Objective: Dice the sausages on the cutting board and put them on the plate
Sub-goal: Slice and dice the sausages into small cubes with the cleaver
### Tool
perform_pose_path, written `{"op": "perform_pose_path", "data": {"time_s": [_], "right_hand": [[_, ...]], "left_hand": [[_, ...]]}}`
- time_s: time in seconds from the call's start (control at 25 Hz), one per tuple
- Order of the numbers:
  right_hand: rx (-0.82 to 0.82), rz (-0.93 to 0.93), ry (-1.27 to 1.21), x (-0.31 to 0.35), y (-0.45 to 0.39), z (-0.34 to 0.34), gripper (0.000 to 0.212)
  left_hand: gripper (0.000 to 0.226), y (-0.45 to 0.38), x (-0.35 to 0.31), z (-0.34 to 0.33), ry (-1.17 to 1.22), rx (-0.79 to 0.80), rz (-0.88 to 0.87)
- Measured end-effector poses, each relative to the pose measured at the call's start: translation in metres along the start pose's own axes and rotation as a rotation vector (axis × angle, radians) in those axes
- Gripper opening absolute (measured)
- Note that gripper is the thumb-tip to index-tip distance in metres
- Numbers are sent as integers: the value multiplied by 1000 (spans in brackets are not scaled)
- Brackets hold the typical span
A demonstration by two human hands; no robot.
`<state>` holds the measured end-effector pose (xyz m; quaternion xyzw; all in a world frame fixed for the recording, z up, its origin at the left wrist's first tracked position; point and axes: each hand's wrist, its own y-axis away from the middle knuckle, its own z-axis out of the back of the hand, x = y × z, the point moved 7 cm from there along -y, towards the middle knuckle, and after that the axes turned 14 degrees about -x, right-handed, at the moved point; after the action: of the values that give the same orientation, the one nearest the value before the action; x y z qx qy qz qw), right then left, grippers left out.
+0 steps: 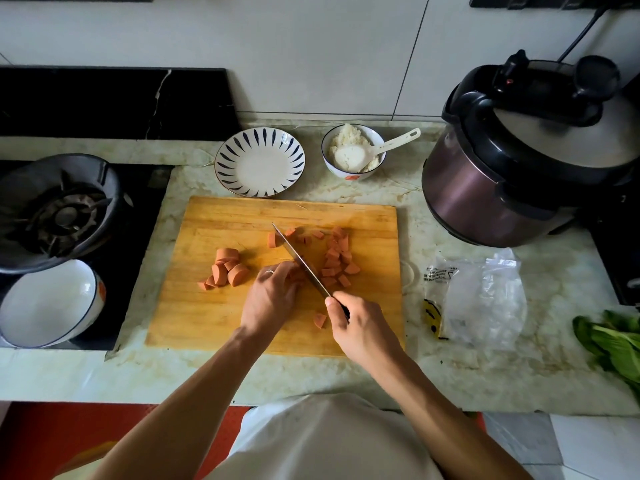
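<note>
A wooden cutting board (214, 317) lies in front of me on the counter. Thick sausage slices (227, 270) sit in a heap on its left half. Several diced sausage bits (337, 259) lie scattered right of the blade, and one stray bit (319, 320) lies near the front. My left hand (272, 296) holds down sausage pieces with curled fingers, against the blade's left side. My right hand (360, 329) grips the handle of a knife (299, 263), its blade running up and to the left across the board. The empty plate (227, 152) with dark blue streaks stands behind the board.
A bowl of rice (372, 169) with a white spoon stands right of the plate. A pressure cooker (519, 161) fills the right back. A plastic bag (485, 303) and leafy greens (613, 341) lie at right. A gas burner (65, 213) and a tilted white bowl (48, 306) are at left.
</note>
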<state>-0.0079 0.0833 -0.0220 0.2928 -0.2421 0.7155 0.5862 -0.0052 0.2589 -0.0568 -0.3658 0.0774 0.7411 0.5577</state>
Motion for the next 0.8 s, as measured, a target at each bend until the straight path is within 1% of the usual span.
{"op": "perform_pose_path", "data": {"time_s": [0.08, 0.2, 0.24, 0.32, 0.4, 0.56, 0.68, 0.8], "right_hand": [[10, -44, -27, -6, -3, -4, 33], [85, -289, -274, -26, -6, -7, 26], [109, -334, -330, -30, -5, -6, 25], [115, -306, -337, -29, -4, -2, 31], [74, -216, -290, -23, -5, 6, 35], [14, -38, -171, -6, -5, 20, 35], [17, -3, -157, 2, -2, 23, 33], [14, 9, -128, 3, -1, 21, 32]], "left_hand": [[31, 0, -3, 1, 1, -4, -3], [25, 0, -4, 1, 7, 17, -56], [25, 1, -5, 1, 8, 28, -76], [28, 1, -2, 3, 2, 25, -82], [31, 2, 2, 5, 11, 6, -47], [25, 3, 2, 4, 23, -16, 0], [22, 1, 2, 2, -9, -29, 41], [22, 0, 1, 0, 0, -41, 44]]}}
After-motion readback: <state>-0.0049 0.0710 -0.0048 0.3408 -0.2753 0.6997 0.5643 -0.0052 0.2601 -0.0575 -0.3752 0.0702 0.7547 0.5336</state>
